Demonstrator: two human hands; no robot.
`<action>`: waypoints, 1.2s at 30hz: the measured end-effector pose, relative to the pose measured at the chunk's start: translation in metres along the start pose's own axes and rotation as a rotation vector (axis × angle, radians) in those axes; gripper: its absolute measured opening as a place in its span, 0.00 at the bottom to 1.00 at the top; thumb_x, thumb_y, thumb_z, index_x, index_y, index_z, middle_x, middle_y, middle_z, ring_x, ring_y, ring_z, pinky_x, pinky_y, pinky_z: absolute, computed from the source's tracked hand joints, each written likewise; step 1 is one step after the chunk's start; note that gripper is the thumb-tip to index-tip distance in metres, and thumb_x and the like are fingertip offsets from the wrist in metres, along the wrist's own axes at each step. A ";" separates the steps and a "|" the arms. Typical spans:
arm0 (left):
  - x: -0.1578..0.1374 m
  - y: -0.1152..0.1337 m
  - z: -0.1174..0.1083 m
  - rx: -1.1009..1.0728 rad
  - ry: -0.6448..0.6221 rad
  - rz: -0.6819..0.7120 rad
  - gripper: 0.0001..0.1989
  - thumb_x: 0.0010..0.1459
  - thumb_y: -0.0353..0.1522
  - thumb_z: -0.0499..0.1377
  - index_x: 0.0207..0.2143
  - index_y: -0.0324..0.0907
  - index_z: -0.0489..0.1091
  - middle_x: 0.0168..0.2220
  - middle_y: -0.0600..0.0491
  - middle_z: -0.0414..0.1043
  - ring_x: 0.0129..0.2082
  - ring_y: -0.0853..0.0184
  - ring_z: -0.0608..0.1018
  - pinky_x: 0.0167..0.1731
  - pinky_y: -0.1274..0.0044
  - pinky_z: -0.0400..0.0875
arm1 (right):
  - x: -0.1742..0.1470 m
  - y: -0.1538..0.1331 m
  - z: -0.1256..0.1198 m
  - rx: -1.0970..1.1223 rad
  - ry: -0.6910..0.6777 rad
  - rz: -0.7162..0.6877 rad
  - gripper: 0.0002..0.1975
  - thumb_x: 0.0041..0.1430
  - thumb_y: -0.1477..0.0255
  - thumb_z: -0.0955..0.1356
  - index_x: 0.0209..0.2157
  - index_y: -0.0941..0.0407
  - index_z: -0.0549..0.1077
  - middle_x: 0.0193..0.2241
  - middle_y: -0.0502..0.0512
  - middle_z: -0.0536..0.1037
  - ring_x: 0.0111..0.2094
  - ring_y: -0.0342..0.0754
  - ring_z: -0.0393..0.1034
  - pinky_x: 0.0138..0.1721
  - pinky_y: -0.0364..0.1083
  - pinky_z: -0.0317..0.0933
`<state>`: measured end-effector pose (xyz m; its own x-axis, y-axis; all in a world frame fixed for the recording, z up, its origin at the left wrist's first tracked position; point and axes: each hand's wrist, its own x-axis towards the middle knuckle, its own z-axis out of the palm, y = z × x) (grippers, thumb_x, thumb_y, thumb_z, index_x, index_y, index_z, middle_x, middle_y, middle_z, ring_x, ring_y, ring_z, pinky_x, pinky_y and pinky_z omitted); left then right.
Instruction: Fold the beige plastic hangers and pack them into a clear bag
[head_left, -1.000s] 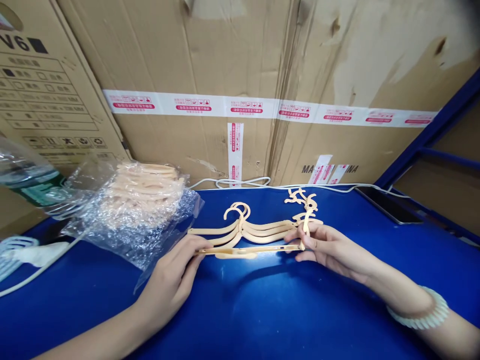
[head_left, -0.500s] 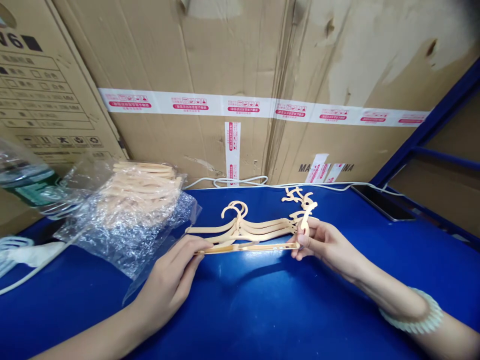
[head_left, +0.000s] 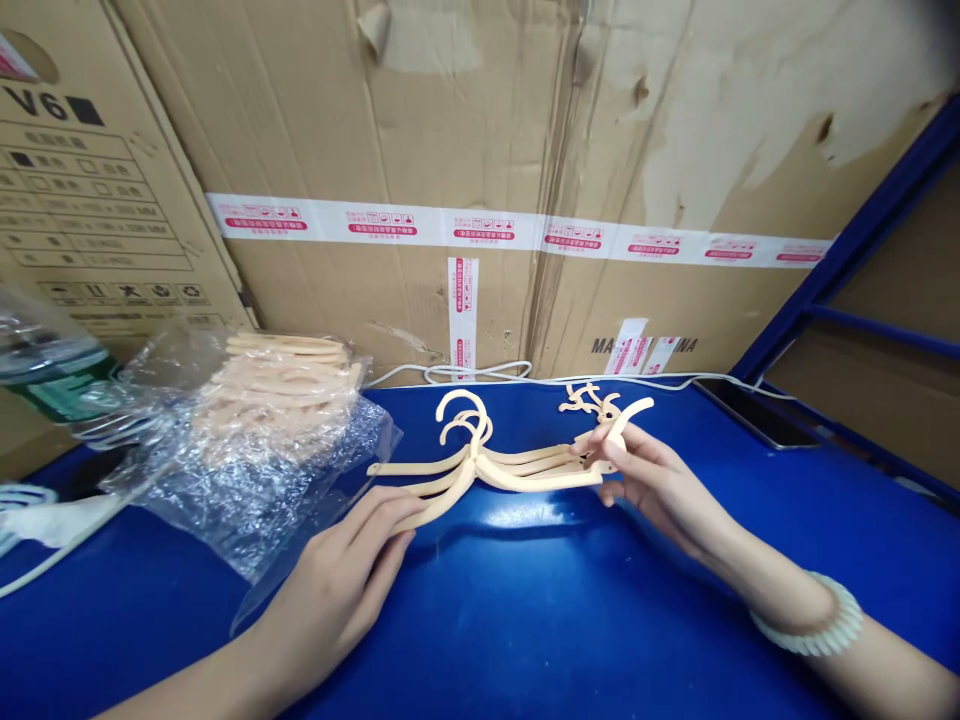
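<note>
A cream plastic clothes hanger [head_left: 525,482] is at the front of a few similar ones, its hook upright. My left hand [head_left: 352,555] is closed on its left arm, thumb below and fingers above. My right hand [head_left: 660,485] pinches a small curved cream hook piece [head_left: 634,415] at the hanger's right end; the fingers hide whether the two are joined. Behind it lie more cream hangers [head_left: 525,460], partly covered by the front one. Past my right hand is a small pile of loose curved hook pieces [head_left: 589,397].
To the left, a clear plastic bag [head_left: 262,500] holds a stack of cream hangers [head_left: 277,390]. Beside it stand a green-labelled bottle [head_left: 64,385] and a white cable [head_left: 67,545]. A phone [head_left: 754,412] lies at the back right. Cardboard boxes [head_left: 360,300] wall off the blue table [head_left: 510,620].
The front hanger has turned from edge-on to face me, so its hook now stands up. My right hand has shifted slightly with the hook piece at the hanger's right end.
</note>
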<state>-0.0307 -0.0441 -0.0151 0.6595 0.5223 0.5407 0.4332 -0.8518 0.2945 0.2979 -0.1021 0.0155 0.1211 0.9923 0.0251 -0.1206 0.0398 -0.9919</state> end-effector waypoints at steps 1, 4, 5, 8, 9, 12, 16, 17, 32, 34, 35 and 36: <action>0.000 0.001 0.000 0.012 -0.003 0.000 0.13 0.67 0.24 0.48 0.52 0.43 0.64 0.48 0.48 0.69 0.47 0.64 0.76 0.46 0.76 0.71 | 0.002 -0.003 -0.005 -0.015 0.023 -0.001 0.17 0.53 0.56 0.74 0.35 0.55 0.73 0.30 0.51 0.75 0.27 0.43 0.69 0.24 0.40 0.64; -0.001 0.004 -0.003 0.061 -0.015 0.043 0.12 0.67 0.24 0.48 0.49 0.43 0.65 0.45 0.47 0.69 0.45 0.63 0.76 0.44 0.74 0.71 | 0.009 -0.012 -0.026 -0.090 0.035 0.022 0.18 0.50 0.54 0.75 0.30 0.56 0.75 0.23 0.49 0.72 0.23 0.41 0.65 0.24 0.41 0.63; -0.001 0.006 -0.004 0.092 -0.020 0.070 0.12 0.67 0.24 0.48 0.48 0.43 0.66 0.44 0.48 0.70 0.43 0.62 0.75 0.43 0.73 0.71 | 0.011 -0.016 -0.034 -0.119 0.018 0.028 0.18 0.48 0.55 0.76 0.29 0.56 0.76 0.22 0.49 0.72 0.22 0.41 0.65 0.24 0.41 0.63; 0.000 0.012 -0.008 0.243 -0.036 0.152 0.13 0.64 0.22 0.49 0.46 0.41 0.67 0.41 0.48 0.73 0.41 0.59 0.75 0.42 0.68 0.69 | 0.014 -0.026 -0.054 -0.257 -0.063 0.044 0.17 0.44 0.58 0.78 0.29 0.56 0.78 0.22 0.50 0.74 0.21 0.41 0.65 0.22 0.41 0.61; -0.001 0.014 -0.009 0.289 -0.038 0.180 0.14 0.62 0.21 0.49 0.45 0.41 0.68 0.39 0.48 0.74 0.40 0.58 0.75 0.41 0.66 0.69 | 0.015 -0.029 -0.059 -0.317 -0.098 0.049 0.16 0.44 0.59 0.78 0.28 0.56 0.78 0.22 0.51 0.75 0.21 0.42 0.65 0.22 0.42 0.60; -0.003 0.018 -0.010 0.359 -0.052 0.236 0.15 0.59 0.19 0.48 0.41 0.40 0.70 0.35 0.49 0.75 0.37 0.58 0.75 0.39 0.67 0.69 | 0.015 -0.031 -0.065 -0.503 -0.193 0.049 0.13 0.44 0.62 0.78 0.27 0.58 0.79 0.22 0.53 0.77 0.22 0.44 0.67 0.24 0.43 0.60; -0.004 0.014 -0.009 0.416 -0.051 0.237 0.17 0.59 0.17 0.45 0.37 0.39 0.71 0.35 0.49 0.76 0.34 0.61 0.77 0.38 0.70 0.72 | 0.017 -0.023 -0.061 -0.856 -0.208 -0.086 0.15 0.51 0.58 0.74 0.28 0.57 0.78 0.27 0.54 0.79 0.29 0.49 0.72 0.32 0.46 0.64; -0.004 0.012 -0.008 0.445 -0.040 0.242 0.18 0.60 0.17 0.45 0.38 0.38 0.72 0.36 0.48 0.76 0.35 0.60 0.77 0.39 0.69 0.72 | 0.017 -0.020 -0.059 -0.928 -0.188 -0.120 0.15 0.52 0.58 0.73 0.28 0.56 0.78 0.27 0.54 0.79 0.29 0.50 0.72 0.32 0.47 0.63; 0.002 0.007 -0.005 0.635 -0.005 0.282 0.19 0.63 0.21 0.46 0.41 0.32 0.76 0.41 0.41 0.80 0.40 0.54 0.82 0.38 0.65 0.80 | 0.015 -0.008 -0.043 -1.190 -0.171 -0.336 0.07 0.58 0.66 0.68 0.31 0.54 0.76 0.29 0.54 0.77 0.31 0.49 0.70 0.33 0.45 0.61; 0.002 0.008 -0.005 0.649 -0.017 0.280 0.19 0.63 0.21 0.45 0.42 0.32 0.76 0.42 0.41 0.80 0.41 0.54 0.82 0.38 0.65 0.80 | 0.012 -0.010 -0.039 -1.204 -0.210 -0.313 0.05 0.57 0.67 0.70 0.31 0.54 0.76 0.29 0.52 0.77 0.31 0.49 0.71 0.32 0.44 0.61; 0.002 0.008 -0.005 0.654 -0.020 0.278 0.19 0.62 0.21 0.45 0.42 0.32 0.77 0.42 0.41 0.80 0.41 0.54 0.82 0.38 0.65 0.81 | 0.011 -0.010 -0.038 -1.214 -0.223 -0.300 0.04 0.55 0.68 0.71 0.31 0.53 0.76 0.28 0.52 0.77 0.31 0.48 0.71 0.32 0.44 0.61; 0.002 0.008 -0.005 0.659 -0.020 0.275 0.20 0.62 0.21 0.45 0.42 0.32 0.77 0.42 0.41 0.80 0.41 0.54 0.82 0.39 0.66 0.81 | 0.010 -0.011 -0.036 -1.224 -0.233 -0.289 0.03 0.54 0.69 0.72 0.31 0.53 0.76 0.28 0.51 0.77 0.30 0.48 0.71 0.31 0.44 0.61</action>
<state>-0.0293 -0.0500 -0.0078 0.8067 0.2980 0.5104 0.5263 -0.7550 -0.3911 0.3363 -0.0972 0.0222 -0.1988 0.9676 0.1554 0.8779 0.2463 -0.4106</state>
